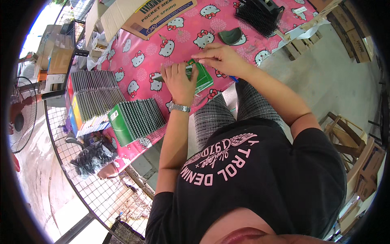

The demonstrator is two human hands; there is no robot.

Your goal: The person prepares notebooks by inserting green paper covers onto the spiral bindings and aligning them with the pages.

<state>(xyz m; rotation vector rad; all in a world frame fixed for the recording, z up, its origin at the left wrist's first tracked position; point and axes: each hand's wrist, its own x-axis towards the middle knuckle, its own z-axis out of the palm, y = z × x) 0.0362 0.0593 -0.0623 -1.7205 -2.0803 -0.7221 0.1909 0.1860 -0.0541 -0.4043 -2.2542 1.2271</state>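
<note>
A table covered in a pink cartoon-cat cloth (142, 57) is carrying the work, with a brown cardboard box (146, 16) sitting at its far edge and a black bristly comb-like piece (256, 16) lying toward the far right corner. Along the left edge, long rows of grey packed cards (95, 95) are standing in coloured trays, and a shorter row in a green box (134, 120) is resting at the near edge. At the near right side of the table, a small green packet (202, 77) is being held between both hands: the left hand (178, 81) is closing over its near end, while the right hand (219, 59) is pinching its top edge, apparently with thumb and forefinger.
</note>
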